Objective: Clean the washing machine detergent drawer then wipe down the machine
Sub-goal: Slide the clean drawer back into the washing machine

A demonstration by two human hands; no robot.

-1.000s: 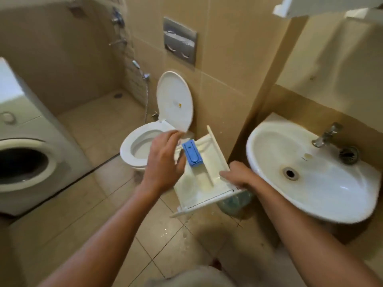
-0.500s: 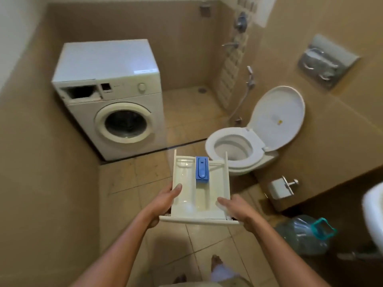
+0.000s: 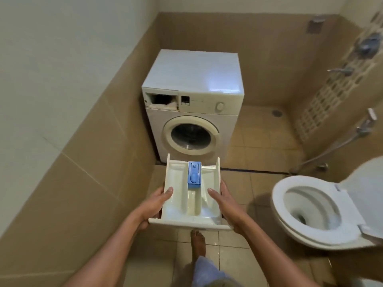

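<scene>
While the detergent drawer [image 3: 176, 204] is out of the washing machine [image 3: 192, 69], it sits level in the air between the person's two bare hands, well short of the machine's front and low over the tiled floor [image 3: 259, 146]. The left grip [image 3: 155, 206] clasps the drawer's left wall, thumb hooked over the top edge and the fingers hidden under or behind it. The right grip [image 3: 226, 204] does the same on the right wall. The blue insert [image 3: 194, 172] is seated in the middle channel at the far end.

The compartments look pale and free of caked powder, with a faint wet sheen near the front panel, so the drawer's cleaning seems done or close to it, though the underside cannot be seen. The empty slot [image 3: 162, 100] at the machine's upper left gapes dark, with whitish residue along its lower lip, and that probably wants attention before the drawer goes back.

What remains, by this reckoning, is the larger half: sliding the drawer home along its rails, then wiping the top, control panel and door [image 3: 191, 134]. No cloth or sponge is in view. A bare foot [image 3: 198, 243] stands below the drawer, and an open toilet [image 3: 279, 206] is off to the right.
</scene>
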